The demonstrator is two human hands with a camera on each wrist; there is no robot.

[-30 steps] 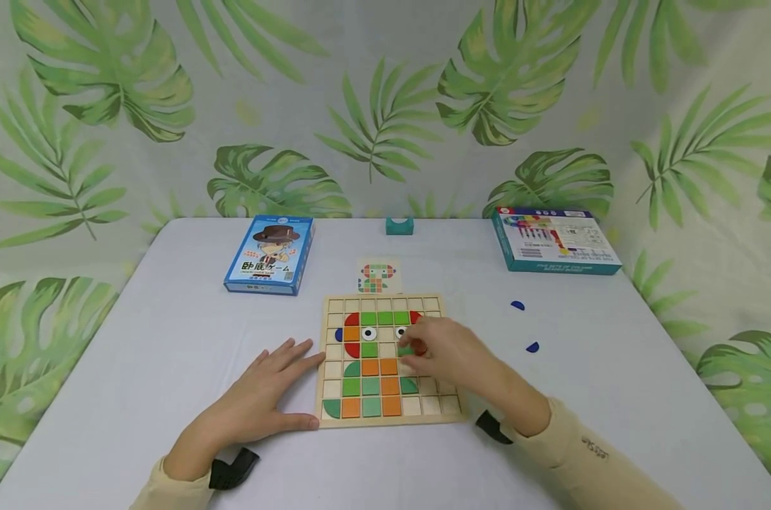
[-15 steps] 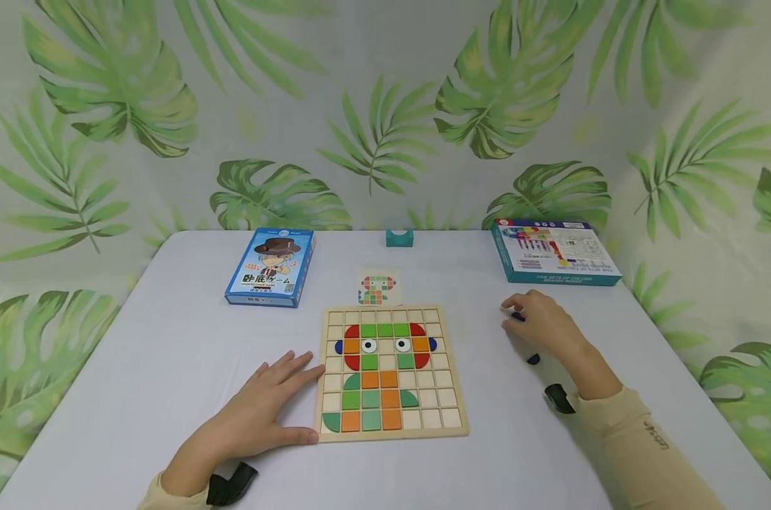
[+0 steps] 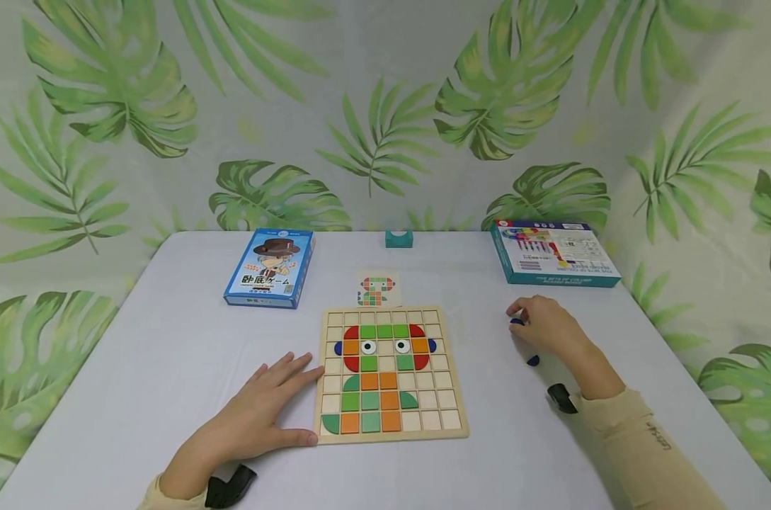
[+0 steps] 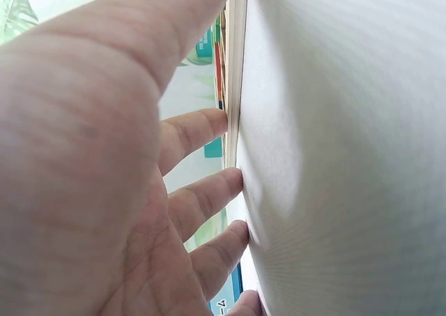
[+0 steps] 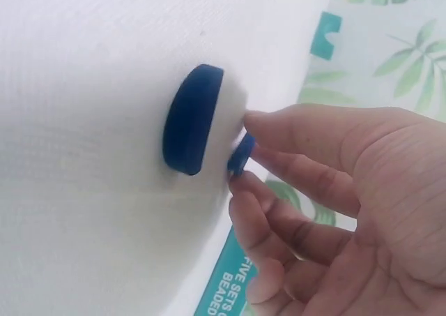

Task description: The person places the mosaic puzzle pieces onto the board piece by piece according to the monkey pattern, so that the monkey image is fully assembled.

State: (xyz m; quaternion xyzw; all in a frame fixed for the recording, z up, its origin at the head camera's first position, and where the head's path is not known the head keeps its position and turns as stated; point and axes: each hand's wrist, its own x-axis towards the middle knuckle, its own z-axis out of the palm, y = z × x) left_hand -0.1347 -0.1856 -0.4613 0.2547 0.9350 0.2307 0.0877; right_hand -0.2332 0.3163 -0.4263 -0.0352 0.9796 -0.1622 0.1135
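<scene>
A wooden grid board [image 3: 442,431] lies mid-table, with red, green, orange and blue pieces and two eye discs forming a figure. My left hand [image 3: 254,411] rests at its left side, fingers spread, thumb and index fingertips right at the frame; in the left wrist view the fingers [image 4: 198,194] are extended along the board's edge. On the right, my right hand [image 3: 547,326] pinches a small blue half-circle piece [image 5: 242,154] between thumb and fingertips, low over the cloth. A second blue half-circle piece [image 5: 193,121] lies on the cloth nearer me, apart from the hand.
Behind the board lies a pattern card [image 3: 379,290] with a similar figure. Farther back stands a small teal block [image 3: 399,239]. A blue game box [image 3: 270,268] lies back left, a teal-and-white box [image 3: 556,253] back right. A leaf-print cloth hangs behind the table.
My right hand has left the board for the far blue half-circle at right and now pinches it. A blue piece shows at the figure's right side, uncovered. The left hand stays put.
</scene>
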